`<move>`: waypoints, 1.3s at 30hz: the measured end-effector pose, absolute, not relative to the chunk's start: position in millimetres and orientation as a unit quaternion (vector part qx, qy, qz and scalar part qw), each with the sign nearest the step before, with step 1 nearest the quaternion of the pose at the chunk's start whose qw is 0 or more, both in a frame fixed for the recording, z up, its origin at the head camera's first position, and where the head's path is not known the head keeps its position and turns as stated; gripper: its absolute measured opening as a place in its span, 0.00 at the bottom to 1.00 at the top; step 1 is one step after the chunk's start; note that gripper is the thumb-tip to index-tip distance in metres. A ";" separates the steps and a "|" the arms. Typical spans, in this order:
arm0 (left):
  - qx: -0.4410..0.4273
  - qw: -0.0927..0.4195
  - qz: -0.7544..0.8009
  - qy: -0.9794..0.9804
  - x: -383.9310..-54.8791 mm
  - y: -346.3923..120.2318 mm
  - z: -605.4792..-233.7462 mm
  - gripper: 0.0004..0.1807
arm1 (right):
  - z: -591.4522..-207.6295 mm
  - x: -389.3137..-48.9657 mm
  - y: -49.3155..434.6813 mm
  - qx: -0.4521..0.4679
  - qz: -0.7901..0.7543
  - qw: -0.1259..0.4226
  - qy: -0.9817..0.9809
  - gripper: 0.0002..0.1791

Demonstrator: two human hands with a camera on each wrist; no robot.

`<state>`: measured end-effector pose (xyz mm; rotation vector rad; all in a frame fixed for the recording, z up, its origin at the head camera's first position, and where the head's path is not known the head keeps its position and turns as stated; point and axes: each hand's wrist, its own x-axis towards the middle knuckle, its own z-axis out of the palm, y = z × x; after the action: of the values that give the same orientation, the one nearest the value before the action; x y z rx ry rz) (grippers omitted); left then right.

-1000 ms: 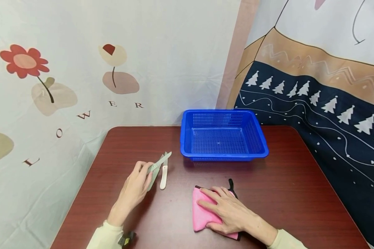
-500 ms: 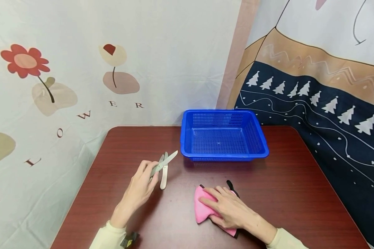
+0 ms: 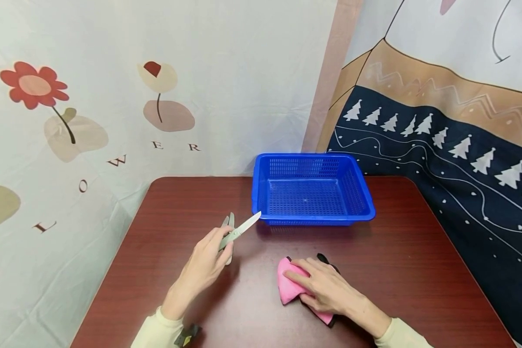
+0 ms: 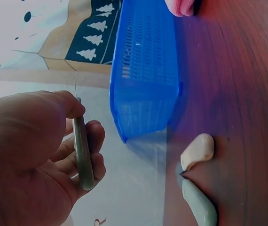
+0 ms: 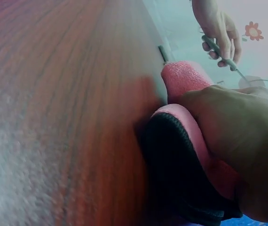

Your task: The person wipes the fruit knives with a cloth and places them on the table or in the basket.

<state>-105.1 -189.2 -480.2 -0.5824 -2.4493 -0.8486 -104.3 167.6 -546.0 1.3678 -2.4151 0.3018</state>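
Note:
A knife with a pale green handle [image 4: 83,150] is pinched between thumb and fingers of my left hand [image 3: 202,263], raised off the table. Its blade [image 3: 247,224] points toward the near left corner of the basket. Beneath that hand lie two more knives, a white-handled one [image 4: 200,149] and a green-handled one [image 4: 201,205]; in the head view the hand hides most of both. My right hand [image 3: 328,286] grips a pink cloth [image 3: 288,285] with dark edging, bunched up under the fingers. A black loop [image 3: 323,258] sticks out of the cloth's far side.
A blue plastic basket [image 3: 304,217] with mesh walls stands at the table's back edge, beyond both hands, with nothing in it. Printed fabric [image 3: 235,87] hangs behind the brown table [image 3: 400,232]. A small dark object [image 3: 188,334] is by the left sleeve.
My left hand has lifted the green-handled knife and carried it to the right, toward the basket. The right hand has bunched the cloth tighter and shifted slightly right.

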 end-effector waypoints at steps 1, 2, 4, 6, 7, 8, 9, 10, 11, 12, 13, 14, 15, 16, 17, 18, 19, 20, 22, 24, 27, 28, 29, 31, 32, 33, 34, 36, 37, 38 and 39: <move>-0.215 0.241 -0.312 -0.893 -105.4 -187.6 -479.2 0.17 | -544.6 -105.1 168.9 0.483 0.108 0.178 -0.850 0.41; -0.216 0.243 -0.314 -0.892 -105.7 -185.9 -478.5 0.18 | -542.8 -106.0 170.1 0.484 0.111 0.182 -0.849 0.40; -0.217 0.247 -0.316 -0.890 -106.4 -182.5 -477.2 0.18 | -538.2 -107.8 172.5 0.484 0.117 0.191 -0.846 0.40; -0.215 0.248 -0.316 -0.890 -107.2 -179.1 -476.2 0.18 | -532.1 -109.8 175.0 0.484 0.125 0.200 -0.843 0.40; -0.212 0.247 -0.317 -0.891 -107.4 -177.3 -475.4 0.17 | -528.6 -110.6 176.2 0.482 0.128 0.203 -0.843 0.39; -0.210 0.245 -0.319 -0.891 -107.9 -175.6 -474.8 0.17 | -525.0 -111.4 177.4 0.480 0.132 0.206 -0.843 0.39; -0.208 0.241 -0.321 -0.892 -108.4 -173.9 -474.2 0.16 | -521.2 -112.1 178.6 0.477 0.135 0.210 -0.843 0.39; -0.205 0.237 -0.323 -0.893 -108.8 -172.2 -473.4 0.16 | -517.2 -112.7 179.8 0.474 0.138 0.212 -0.844 0.38; -0.204 0.233 -0.325 -0.894 -109.3 -170.4 -472.4 0.16 | -513.1 -113.2 180.9 0.472 0.142 0.214 -0.844 0.38; -0.203 0.229 -0.327 -0.894 -109.6 -168.6 -471.5 0.15 | -509.3 -113.8 182.1 0.469 0.147 0.216 -0.844 0.37; -0.203 0.227 -0.329 -0.894 -110.1 -166.9 -470.6 0.15 | -505.5 -114.3 183.1 0.466 0.152 0.218 -0.844 0.38; -0.205 0.224 -0.331 -0.893 -110.5 -165.2 -469.7 0.15 | -502.1 -114.9 184.2 0.464 0.158 0.220 -0.843 0.38; -0.206 0.224 -0.333 -0.893 -110.9 -163.6 -469.0 0.14 | -498.9 -115.5 185.2 0.463 0.165 0.224 -0.842 0.39; -0.208 0.224 -0.334 -0.892 -111.2 -162.1 -468.1 0.14 | -496.0 -116.1 186.2 0.462 0.171 0.227 -0.841 0.40; -0.210 0.223 -0.336 -0.891 -111.5 -160.7 -467.2 0.14 | -493.6 -116.8 187.1 0.460 0.176 0.230 -0.839 0.41; -0.211 0.222 -0.338 -0.890 -111.8 -159.4 -466.5 0.14 | -491.3 -117.6 188.1 0.459 0.183 0.233 -0.838 0.41; -0.213 0.222 -0.340 -0.889 -112.3 -158.2 -465.9 0.15 | -489.5 -118.3 189.0 0.457 0.188 0.236 -0.837 0.42; -0.214 0.220 -0.344 -0.887 -112.7 -156.8 -465.1 0.15 | -487.8 -118.9 189.9 0.455 0.194 0.237 -0.836 0.42; -0.213 0.212 -0.354 -0.885 -113.5 -153.8 -463.3 0.16 | -484.6 -119.8 191.3 0.449 0.201 0.240 -0.837 0.40; -0.213 0.203 -0.367 -0.882 -114.5 -150.7 -461.5 0.17 | -481.3 -120.1 192.6 0.440 0.209 0.240 -0.840 0.34; -0.212 0.184 -0.390 -0.877 -115.8 -146.0 -458.4 0.17 | -476.0 -121.7 193.6 0.430 0.219 0.250 -0.840 0.26; -0.210 0.179 -0.396 -0.876 -116.1 -144.5 -457.3 0.17 | -474.5 -122.7 193.7 0.428 0.224 0.260 -0.836 0.26; -0.207 0.174 -0.399 -0.876 -116.4 -143.1 -456.5 0.17 | -472.7 -123.8 193.9 0.427 0.228 0.269 -0.832 0.27; -0.203 0.166 -0.407 -0.875 -116.6 -140.1 -454.9 0.17 | -468.8 -126.1 193.8 0.425 0.235 0.286 -0.826 0.26; -0.200 0.161 -0.411 -0.875 -116.5 -138.6 -454.2 0.18 | -466.7 -127.1 193.7 0.423 0.237 0.292 -0.824 0.26; -0.198 0.159 -0.413 -0.875 -116.4 -137.0 -453.4 0.18 | -464.8 -128.1 193.6 0.420 0.239 0.297 -0.823 0.27; -0.196 0.157 -0.415 -0.874 -116.3 -135.4 -452.8 0.18 | -462.7 -129.0 193.4 0.417 0.239 0.298 -0.825 0.29; -0.192 0.151 -0.425 -0.872 -116.3 -132.0 -451.6 0.18 | -458.6 -130.6 192.8 0.410 0.240 0.297 -0.828 0.32; -0.190 0.148 -0.429 -0.871 -116.2 -130.1 -450.9 0.18 | -456.7 -131.8 192.2 0.409 0.241 0.300 -0.827 0.32; -0.187 0.145 -0.434 -0.869 -116.6 -128.1 -450.4 0.18 | -455.1 -133.0 191.4 0.408 0.242 0.304 -0.826 0.30; -0.185 0.140 -0.439 -0.868 -116.8 -126.1 -449.7 0.18 | -453.7 -134.1 190.6 0.407 0.243 0.309 -0.824 0.28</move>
<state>-116.8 -126.1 -449.7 -0.5339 -2.5071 -1.2680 -134.1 190.6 -453.7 1.0768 -2.1786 0.6412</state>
